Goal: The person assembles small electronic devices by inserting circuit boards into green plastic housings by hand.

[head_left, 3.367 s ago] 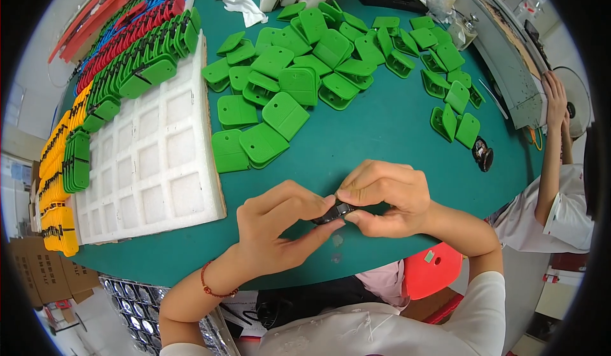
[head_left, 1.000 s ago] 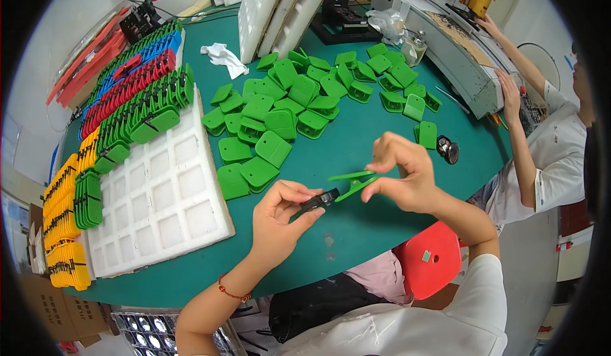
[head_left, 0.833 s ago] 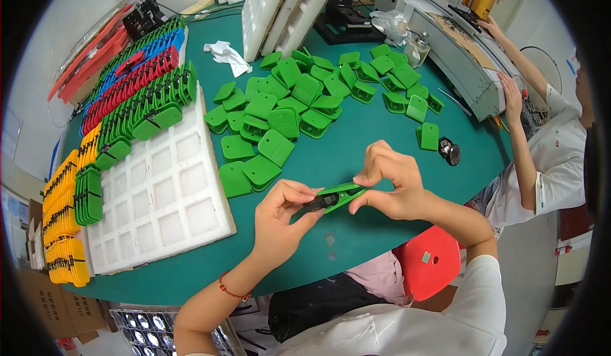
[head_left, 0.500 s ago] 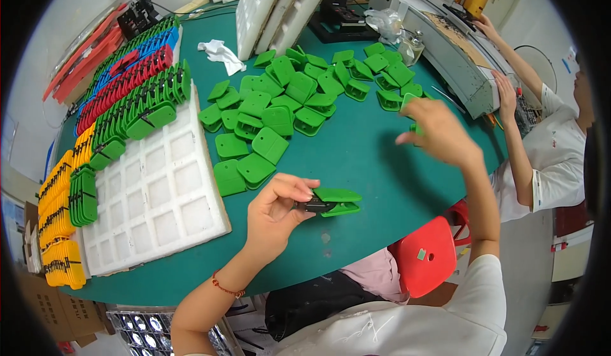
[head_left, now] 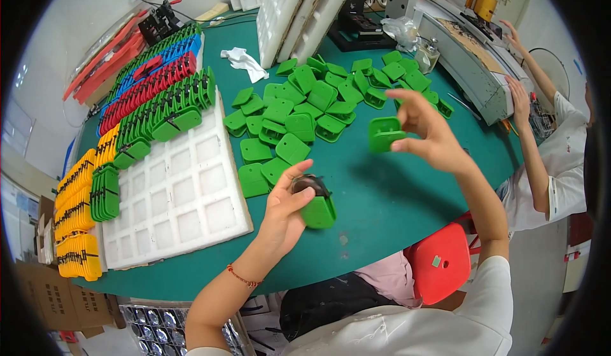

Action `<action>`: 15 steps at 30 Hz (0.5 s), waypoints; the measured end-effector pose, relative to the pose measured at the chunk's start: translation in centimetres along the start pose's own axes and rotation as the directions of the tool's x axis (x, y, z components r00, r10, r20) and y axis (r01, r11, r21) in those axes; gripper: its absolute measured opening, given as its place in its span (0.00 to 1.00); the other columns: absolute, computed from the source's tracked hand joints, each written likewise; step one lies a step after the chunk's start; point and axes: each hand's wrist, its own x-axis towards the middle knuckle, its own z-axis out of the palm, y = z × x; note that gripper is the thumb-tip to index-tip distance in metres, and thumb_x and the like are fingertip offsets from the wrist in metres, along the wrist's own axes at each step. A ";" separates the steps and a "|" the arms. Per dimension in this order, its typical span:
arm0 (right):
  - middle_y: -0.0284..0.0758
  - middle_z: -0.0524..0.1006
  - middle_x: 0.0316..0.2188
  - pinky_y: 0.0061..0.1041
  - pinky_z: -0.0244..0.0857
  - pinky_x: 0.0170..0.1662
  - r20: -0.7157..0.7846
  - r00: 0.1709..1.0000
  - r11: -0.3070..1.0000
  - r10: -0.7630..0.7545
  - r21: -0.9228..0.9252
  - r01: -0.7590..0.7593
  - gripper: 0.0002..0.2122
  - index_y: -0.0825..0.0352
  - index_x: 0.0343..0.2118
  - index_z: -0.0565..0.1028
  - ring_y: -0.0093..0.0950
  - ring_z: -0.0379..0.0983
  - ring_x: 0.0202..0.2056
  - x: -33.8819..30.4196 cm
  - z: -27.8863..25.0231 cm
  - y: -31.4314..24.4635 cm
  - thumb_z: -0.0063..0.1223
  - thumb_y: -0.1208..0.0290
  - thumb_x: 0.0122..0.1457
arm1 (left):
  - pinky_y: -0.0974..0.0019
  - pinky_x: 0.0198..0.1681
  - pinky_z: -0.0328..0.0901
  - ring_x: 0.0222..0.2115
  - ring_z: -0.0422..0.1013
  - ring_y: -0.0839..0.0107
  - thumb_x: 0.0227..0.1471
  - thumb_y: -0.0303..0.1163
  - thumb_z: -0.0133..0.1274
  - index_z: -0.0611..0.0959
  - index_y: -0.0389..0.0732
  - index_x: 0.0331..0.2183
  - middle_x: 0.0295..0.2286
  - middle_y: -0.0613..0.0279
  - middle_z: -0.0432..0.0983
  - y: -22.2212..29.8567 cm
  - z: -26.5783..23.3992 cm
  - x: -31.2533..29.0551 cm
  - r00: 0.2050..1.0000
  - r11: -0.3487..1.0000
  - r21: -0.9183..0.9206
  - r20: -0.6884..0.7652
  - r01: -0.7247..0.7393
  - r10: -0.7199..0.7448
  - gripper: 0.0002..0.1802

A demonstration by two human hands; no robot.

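Observation:
My left hand (head_left: pixel 283 219) is closed on a green plastic clip (head_left: pixel 319 213) with a black part at its upper end; thumb and fingers pinch that black end. The green plates point toward the near table edge. To the right and higher, my right hand (head_left: pixel 434 141) pinches another green clip (head_left: pixel 384 137) by its side, between thumb and fingers. This one shows two green plates and no black part that I can make out. Beyond both hands lies a loose pile of green clips (head_left: pixel 299 127) on the green table (head_left: pixel 382 209).
A white foam tray (head_left: pixel 238 187) at left bears rows of green clips (head_left: pixel 177 124), red clips (head_left: pixel 153 81) and yellow clips (head_left: pixel 79 251) with black parts. Foam trays (head_left: pixel 280 19) lean at the back. A co-worker's arm (head_left: pixel 538 165) reaches a grey machine (head_left: pixel 468 69) at right. A red stool (head_left: pixel 442 264) stands nearby.
My right hand has come away from the pile's right end, bringing a green clip leftward. My left hand has turned its clip from pointing right to pointing toward me. The view has shifted slightly.

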 end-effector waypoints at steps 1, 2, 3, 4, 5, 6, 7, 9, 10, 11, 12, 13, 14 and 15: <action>0.28 0.68 0.33 0.20 0.63 0.40 -0.006 1.000 1.000 0.014 -0.007 -0.014 0.20 0.67 0.43 0.68 0.18 0.67 0.35 0.1 1.2 -0.9 0.60 0.80 0.45 | 0.69 0.48 0.63 0.40 0.68 0.73 0.46 0.19 0.54 0.67 0.37 0.49 0.39 0.62 0.68 0.0 0.1 0.1 1.000 0.994 0.105 -0.016 0.014 -0.012 0.27; 0.28 0.70 0.32 0.20 0.64 0.40 0.001 1.000 0.998 -0.007 0.068 0.007 0.19 0.68 0.42 0.69 0.18 0.67 0.34 0.5 2.0 -0.6 0.60 0.79 0.46 | 0.70 0.47 0.63 0.40 0.69 0.73 0.46 0.20 0.55 0.68 0.36 0.49 0.39 0.62 0.69 0.0 0.3 0.2 0.999 0.977 0.212 -0.040 0.028 -0.020 0.27; 0.28 0.71 0.31 0.20 0.64 0.39 0.008 1.000 0.990 -0.028 0.142 0.026 0.17 0.69 0.41 0.69 0.18 0.68 0.33 0.9 2.9 -0.1 0.60 0.79 0.46 | 0.72 0.45 0.64 0.39 0.69 0.73 0.44 0.19 0.57 0.68 0.35 0.48 0.38 0.60 0.71 -0.1 0.9 0.0 0.996 0.967 0.255 -0.091 0.020 0.003 0.27; 0.29 0.74 0.30 0.19 0.64 0.38 -0.025 0.999 0.974 -0.042 0.222 0.047 0.15 0.69 0.38 0.70 0.17 0.69 0.32 1.3 4.0 0.0 0.60 0.78 0.46 | 0.72 0.45 0.64 0.39 0.69 0.73 0.43 0.19 0.58 0.68 0.34 0.48 0.38 0.60 0.71 -0.4 0.9 0.0 0.995 0.942 0.335 -0.093 -0.011 0.045 0.28; 0.29 0.74 0.30 0.19 0.64 0.38 -0.022 0.999 0.973 -0.047 0.225 0.051 0.15 0.69 0.38 0.70 0.17 0.69 0.32 1.7 4.9 0.3 0.60 0.78 0.46 | 0.72 0.45 0.64 0.39 0.69 0.73 0.43 0.19 0.59 0.68 0.34 0.47 0.37 0.60 0.72 -0.5 0.9 0.0 0.992 0.910 0.412 -0.091 -0.042 0.086 0.28; 0.29 0.74 0.30 0.18 0.63 0.37 -0.017 1.000 0.944 -0.002 0.330 0.008 0.14 0.69 0.37 0.70 0.17 0.68 0.32 2.0 5.6 0.6 0.60 0.78 0.46 | 0.72 0.45 0.64 0.40 0.69 0.73 0.41 0.19 0.60 0.68 0.32 0.47 0.38 0.58 0.72 -0.6 0.8 -0.1 0.990 0.886 0.461 -0.086 -0.058 0.109 0.29; 0.30 0.74 0.31 0.18 0.63 0.37 -0.007 0.999 0.903 0.046 0.429 -0.038 0.13 0.68 0.35 0.70 0.17 0.68 0.32 2.2 6.2 0.7 0.59 0.78 0.46 | 0.72 0.45 0.64 0.40 0.69 0.73 0.41 0.19 0.60 0.68 0.32 0.47 0.38 0.58 0.72 -0.7 0.7 0.0 0.990 0.886 0.461 -0.086 -0.060 0.112 0.29; 0.29 0.74 0.30 0.18 0.62 0.36 -0.036 0.996 0.877 0.079 0.478 -0.053 0.11 0.67 0.33 0.70 0.16 0.68 0.32 2.2 7.7 0.6 0.59 0.77 0.47 | 0.71 0.45 0.65 0.39 0.69 0.73 0.41 0.19 0.61 0.68 0.31 0.47 0.39 0.57 0.72 -0.8 0.5 0.0 0.992 0.882 0.466 -0.063 -0.070 0.112 0.30; 0.29 0.74 0.28 0.18 0.63 0.35 -0.058 0.994 0.855 0.090 0.517 -0.047 0.10 0.67 0.31 0.70 0.16 0.69 0.30 2.2 8.3 0.9 0.58 0.79 0.47 | 0.71 0.45 0.65 0.39 0.69 0.73 0.41 0.19 0.61 0.68 0.31 0.47 0.39 0.57 0.72 -0.8 0.6 -0.1 0.991 0.881 0.468 -0.065 -0.073 0.117 0.30; 0.29 0.73 0.26 0.18 0.64 0.34 -0.080 0.992 0.831 0.102 0.555 -0.041 0.08 0.67 0.30 0.70 0.16 0.70 0.29 2.3 8.7 1.2 0.58 0.81 0.48 | 0.71 0.45 0.65 0.39 0.70 0.73 0.41 0.19 0.61 0.68 0.31 0.47 0.39 0.57 0.72 -0.8 0.6 -0.2 0.992 0.884 0.462 -0.061 -0.073 0.114 0.30; 0.29 0.74 0.25 0.17 0.63 0.34 -0.074 0.992 0.825 0.105 0.563 -0.045 0.07 0.67 0.28 0.70 0.16 0.69 0.29 2.3 8.9 1.6 0.58 0.80 0.48 | 0.70 0.45 0.66 0.39 0.70 0.73 0.40 0.19 0.61 0.67 0.30 0.46 0.39 0.56 0.72 -0.8 0.6 -0.2 0.992 0.887 0.456 -0.058 -0.072 0.110 0.30; 0.29 0.74 0.25 0.17 0.63 0.34 -0.073 0.992 0.825 0.106 0.563 -0.047 0.07 0.67 0.28 0.70 0.16 0.69 0.29 2.4 9.1 1.9 0.58 0.80 0.48 | 0.70 0.45 0.66 0.39 0.70 0.73 0.40 0.19 0.61 0.67 0.30 0.46 0.39 0.56 0.72 -0.9 0.6 -0.2 0.992 0.888 0.455 -0.059 -0.071 0.109 0.30; 0.29 0.74 0.25 0.17 0.62 0.34 -0.059 0.991 0.829 0.120 0.555 -0.067 0.07 0.67 0.27 0.70 0.15 0.69 0.28 2.4 9.2 2.4 0.58 0.80 0.48 | 0.70 0.45 0.66 0.39 0.70 0.73 0.41 0.20 0.61 0.67 0.30 0.47 0.39 0.56 0.73 -0.9 0.6 -0.2 0.992 0.875 0.475 -0.032 -0.094 0.124 0.30; 0.28 0.74 0.25 0.16 0.61 0.34 -0.046 0.990 0.833 0.134 0.546 -0.087 0.07 0.67 0.27 0.70 0.15 0.69 0.28 2.4 9.3 2.7 0.58 0.80 0.48 | 0.70 0.44 0.66 0.39 0.70 0.73 0.41 0.20 0.61 0.67 0.30 0.47 0.39 0.57 0.73 -1.0 0.5 -0.1 0.991 0.861 0.494 -0.005 -0.116 0.137 0.31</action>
